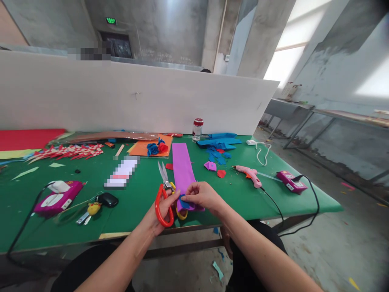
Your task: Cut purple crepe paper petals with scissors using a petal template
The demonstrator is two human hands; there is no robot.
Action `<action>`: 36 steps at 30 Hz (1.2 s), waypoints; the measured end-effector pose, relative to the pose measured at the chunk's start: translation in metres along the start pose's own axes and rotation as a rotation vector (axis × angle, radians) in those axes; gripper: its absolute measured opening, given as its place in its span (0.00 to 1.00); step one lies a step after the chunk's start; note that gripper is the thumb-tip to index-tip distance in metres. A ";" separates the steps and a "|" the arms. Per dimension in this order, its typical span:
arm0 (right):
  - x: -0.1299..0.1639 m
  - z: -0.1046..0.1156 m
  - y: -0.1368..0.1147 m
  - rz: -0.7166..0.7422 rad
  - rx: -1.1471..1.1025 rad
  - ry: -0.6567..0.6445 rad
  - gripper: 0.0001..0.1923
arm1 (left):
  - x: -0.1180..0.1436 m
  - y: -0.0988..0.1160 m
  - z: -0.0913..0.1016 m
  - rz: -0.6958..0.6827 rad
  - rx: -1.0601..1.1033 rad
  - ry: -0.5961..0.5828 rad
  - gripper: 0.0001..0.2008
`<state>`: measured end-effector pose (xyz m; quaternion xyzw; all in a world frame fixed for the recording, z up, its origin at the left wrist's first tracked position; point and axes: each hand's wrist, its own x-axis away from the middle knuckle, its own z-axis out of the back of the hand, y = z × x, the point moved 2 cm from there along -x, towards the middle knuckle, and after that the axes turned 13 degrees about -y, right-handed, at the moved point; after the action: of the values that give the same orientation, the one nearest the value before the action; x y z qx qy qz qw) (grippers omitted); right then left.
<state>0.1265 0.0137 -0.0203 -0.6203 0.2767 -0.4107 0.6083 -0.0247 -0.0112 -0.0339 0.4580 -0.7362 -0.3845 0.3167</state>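
Both hands meet at the near edge of the surface [212, 194]: our left hand [162, 209] is closed through the red-handled scissors [164, 194], blades open and pointing away; our right hand [202, 196] pinches a small blue piece [184, 202] against the near end of the purple strip [183, 170]. We judge a cut is being lined up; it calls for steadying the paper. Beyond lie a pink glue gun [249, 175], blue scraps [219, 146], a jar [197, 129], a white partition [91, 97], concrete walls.
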 end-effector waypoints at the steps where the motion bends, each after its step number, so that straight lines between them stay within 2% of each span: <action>1: 0.000 0.000 0.000 0.015 0.014 0.017 0.16 | 0.000 -0.001 -0.001 0.005 0.002 -0.006 0.16; 5: 0.016 0.000 -0.005 0.100 -0.054 0.069 0.15 | 0.000 0.002 -0.004 0.003 0.005 -0.025 0.18; 8: 0.048 -0.005 -0.001 0.226 -0.226 0.270 0.16 | 0.004 0.003 -0.004 0.009 0.001 -0.016 0.20; 9: 0.061 -0.010 0.005 0.237 -0.299 0.359 0.17 | 0.006 0.003 -0.004 0.013 -0.002 0.004 0.20; 10: 0.073 -0.018 0.014 0.205 -0.404 0.396 0.18 | 0.010 0.002 -0.004 0.015 -0.004 0.030 0.21; 14: 0.098 -0.062 0.053 -0.053 -0.947 0.193 0.25 | 0.027 -0.008 -0.012 -0.006 -0.033 0.092 0.23; 17: 0.100 -0.077 0.063 -0.017 -1.173 0.243 0.24 | 0.039 -0.017 -0.027 -0.050 -0.110 0.043 0.20; 20: 0.096 -0.076 0.061 0.042 -1.176 0.340 0.20 | 0.051 -0.026 -0.041 -0.040 -0.208 0.042 0.21; 22: 0.096 -0.075 0.059 0.059 -1.120 0.373 0.22 | 0.061 -0.031 -0.043 -0.002 -0.293 0.057 0.21; 24: 0.097 -0.077 0.062 0.059 -1.085 0.406 0.24 | 0.072 -0.032 -0.039 0.007 -0.459 0.093 0.17; 27: 0.101 -0.083 0.072 0.017 -1.081 0.446 0.24 | 0.086 -0.025 -0.028 -0.045 -0.721 0.225 0.13; 30: 0.104 -0.089 0.080 -0.006 -1.076 0.439 0.23 | 0.088 -0.013 -0.025 -0.103 -0.803 0.300 0.13; 32: 0.105 -0.091 0.083 -0.006 -1.065 0.405 0.23 | 0.082 -0.010 -0.030 -0.104 -0.798 0.274 0.13; 36: 0.108 -0.091 0.088 -0.025 -1.030 0.317 0.22 | 0.069 -0.020 -0.040 -0.048 -0.771 0.109 0.15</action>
<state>0.1182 -0.1345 -0.0951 -0.7719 0.5236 -0.3175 0.1710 -0.0089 -0.0914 -0.0232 0.3423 -0.5090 -0.6154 0.4950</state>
